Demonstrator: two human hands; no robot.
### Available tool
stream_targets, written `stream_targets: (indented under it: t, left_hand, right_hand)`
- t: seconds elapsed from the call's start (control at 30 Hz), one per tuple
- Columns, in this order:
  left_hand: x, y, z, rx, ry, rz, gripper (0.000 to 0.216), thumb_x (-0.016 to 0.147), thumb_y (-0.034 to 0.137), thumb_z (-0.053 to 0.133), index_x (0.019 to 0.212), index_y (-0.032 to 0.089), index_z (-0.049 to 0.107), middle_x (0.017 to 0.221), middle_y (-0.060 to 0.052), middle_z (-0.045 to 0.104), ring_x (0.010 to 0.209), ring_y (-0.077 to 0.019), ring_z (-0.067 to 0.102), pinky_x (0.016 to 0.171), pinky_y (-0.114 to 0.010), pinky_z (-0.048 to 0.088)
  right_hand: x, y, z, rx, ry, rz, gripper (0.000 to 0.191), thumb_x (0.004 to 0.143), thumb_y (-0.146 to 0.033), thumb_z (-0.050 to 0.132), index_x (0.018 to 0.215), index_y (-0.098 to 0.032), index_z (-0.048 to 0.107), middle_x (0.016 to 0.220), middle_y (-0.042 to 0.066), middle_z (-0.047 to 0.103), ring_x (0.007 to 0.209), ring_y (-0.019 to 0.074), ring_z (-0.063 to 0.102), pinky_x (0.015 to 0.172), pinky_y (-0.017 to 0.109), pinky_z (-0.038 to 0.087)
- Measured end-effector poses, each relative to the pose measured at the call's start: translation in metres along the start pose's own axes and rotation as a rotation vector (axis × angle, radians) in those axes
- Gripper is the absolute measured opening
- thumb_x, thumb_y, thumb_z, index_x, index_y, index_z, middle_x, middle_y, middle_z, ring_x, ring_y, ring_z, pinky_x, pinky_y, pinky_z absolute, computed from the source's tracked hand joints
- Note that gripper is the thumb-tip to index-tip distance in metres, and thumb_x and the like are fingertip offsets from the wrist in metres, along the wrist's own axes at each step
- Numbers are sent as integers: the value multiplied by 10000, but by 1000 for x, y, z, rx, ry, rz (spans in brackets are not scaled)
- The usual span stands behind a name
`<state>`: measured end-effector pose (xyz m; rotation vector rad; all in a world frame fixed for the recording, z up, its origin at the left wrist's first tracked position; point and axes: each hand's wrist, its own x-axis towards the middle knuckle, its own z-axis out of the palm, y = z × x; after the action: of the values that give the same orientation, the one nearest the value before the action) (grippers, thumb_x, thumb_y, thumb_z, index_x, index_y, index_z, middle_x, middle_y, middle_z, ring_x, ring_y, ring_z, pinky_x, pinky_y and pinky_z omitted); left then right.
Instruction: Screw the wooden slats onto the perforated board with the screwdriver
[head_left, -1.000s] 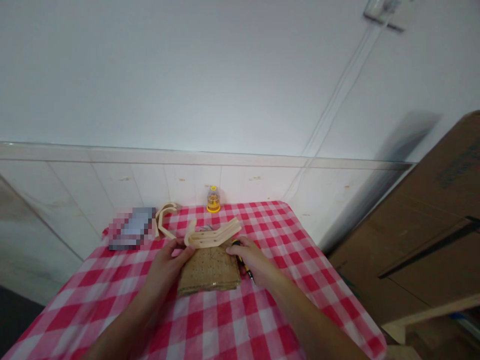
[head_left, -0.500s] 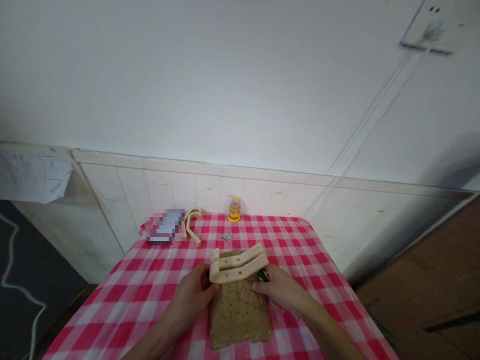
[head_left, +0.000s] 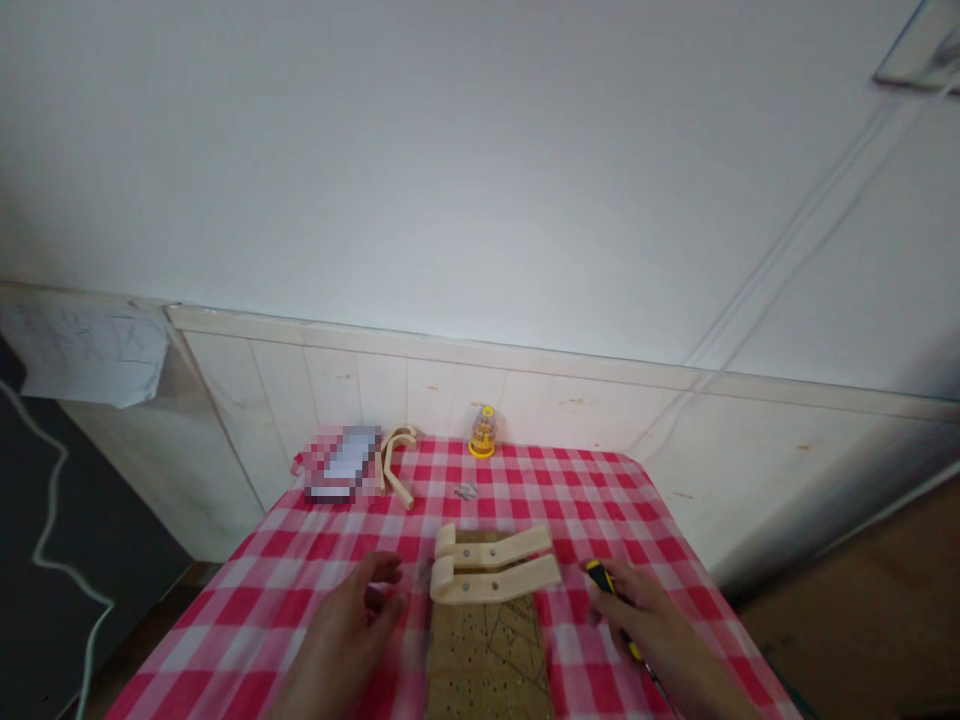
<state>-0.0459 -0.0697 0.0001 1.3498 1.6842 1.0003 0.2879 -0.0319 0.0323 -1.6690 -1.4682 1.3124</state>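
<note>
Two pale curved wooden strips (head_left: 510,580) lie side by side across the far end of a brown board (head_left: 480,660) dotted with small holes. Dark screw heads show in both strips. To the left of the board hovers my left hand (head_left: 352,620), fingers apart and holding nothing. My right hand (head_left: 645,610), right of the board, is wrapped round a black-and-yellow screwdriver (head_left: 600,577), its metal shaft pointing back toward me. Neither hand touches the board or the strips.
On the red-checked tablecloth (head_left: 555,480) stand a yellow-based clear container (head_left: 483,432), several small screws (head_left: 466,491), more bent wooden pieces (head_left: 397,465) and a pixelated flat object (head_left: 345,465). A white wall (head_left: 480,200) rises behind.
My left hand has let go of the board and wooden strips and drawn left. My right hand has moved off to the right with the screwdriver. The view has shifted slightly.
</note>
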Motion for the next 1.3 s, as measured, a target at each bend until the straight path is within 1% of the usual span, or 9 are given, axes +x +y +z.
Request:
stream_targets:
  t: [0.2,0.33,0.43,0.5,0.63,0.87,1.1,1.2,1.3]
  left_hand:
    - [12,12,-5,-50,111,24,401,853,464,541,1103,155,594,1076,-117,706,811,-232,683,710,-359,537]
    - [34,42,12,-115,183,68,338,851,389,525,1074,142,581,1001,-101,697,715,-202,647,620,-318,511]
    - [56,57,27,-107,224,109,250,896,334,471,1002,144,595,929,-83,699,747,-191,663,641,-286,495]
    - [70,61,35,70,174,112,202,903,238,451,976,147,617,906,-77,717,798,-180,674,673,-264,475]
    - [86,53,38,200,149,100,147,864,186,517,782,151,633,773,-66,709,744,-186,657,653,-261,407]
    - [88,30,23,416,130,106,193,915,226,471,803,162,614,817,-80,713,786,-201,667,660,-265,365]
    - [89,33,17,753,144,88,276,955,367,436,1005,143,589,936,-151,731,866,-275,700,650,-299,388]
    - [91,36,17,824,145,74,319,964,361,424,1133,130,564,996,-171,729,901,-276,706,690,-303,424]
    - [97,39,18,843,107,53,299,960,318,423,1129,145,599,1008,-182,730,912,-261,707,743,-310,445]
  right_hand:
    - [24,-2,2,-1,-34,16,333,712,-514,567,873,-225,530,686,-48,578,358,58,383,365,215,285]
    - [50,-18,2,-145,2,-140,302,799,-460,508,962,-211,559,716,-20,613,386,104,459,410,251,358]
    - [69,-32,3,-341,111,-260,204,797,-349,522,934,-218,598,725,9,670,579,193,623,556,295,464]
    - [80,-37,6,-453,163,-363,174,792,-281,525,921,-222,625,822,39,723,775,242,682,691,325,496]
    - [94,-34,14,-629,149,-482,185,850,-249,496,916,-188,657,906,94,737,850,261,688,750,335,492]
    - [97,-20,20,-726,139,-554,237,901,-170,469,1025,-164,671,1038,147,702,979,276,641,851,368,468]
    - [106,-6,26,-686,151,-680,312,900,-181,517,1197,-207,609,1162,117,676,1056,273,618,928,392,476]
    - [110,2,29,-673,201,-703,310,887,-184,543,1187,-214,616,1146,118,672,1034,289,618,916,415,484]
    - [106,5,30,-703,202,-721,285,886,-159,538,1154,-189,630,1098,140,672,997,300,614,893,429,483]
